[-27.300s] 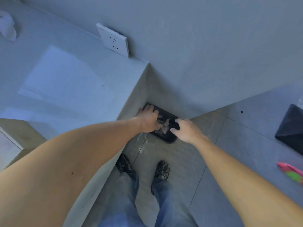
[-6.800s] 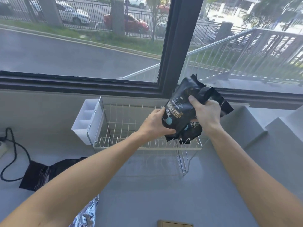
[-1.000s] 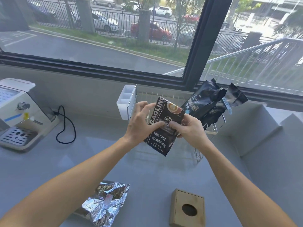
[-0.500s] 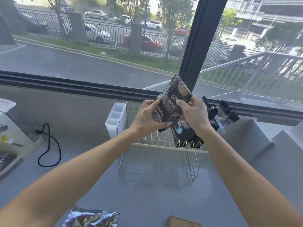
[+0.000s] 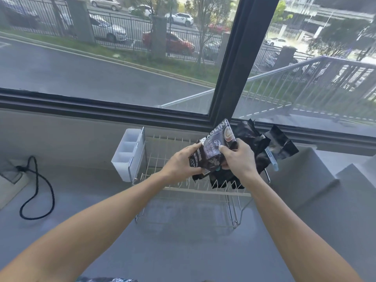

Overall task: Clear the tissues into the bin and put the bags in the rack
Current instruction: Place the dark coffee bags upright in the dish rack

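A black coffee bag (image 5: 215, 148) with white lettering is held upright over the white wire rack (image 5: 189, 190), its lower end down among the rack's prongs. My left hand (image 5: 181, 162) grips its left side and my right hand (image 5: 238, 159) pinches its right side. Behind it, two other black bags (image 5: 280, 144) stand in the right part of the rack, leaning right. A crumpled silver foil bag (image 5: 105, 279) just shows at the bottom edge. No tissues or bin are in view.
A white divided caddy (image 5: 127, 153) hangs on the rack's left end. A black cable (image 5: 38, 192) loops on the grey counter (image 5: 183, 251) at left, beside a beige machine base (image 5: 10, 184). A window wall runs behind. The counter steps up at right.
Both hands have lowered the coffee bag from above the rack down into it, in front of the other two bags. The view has tilted slightly; the wooden box has left the frame.
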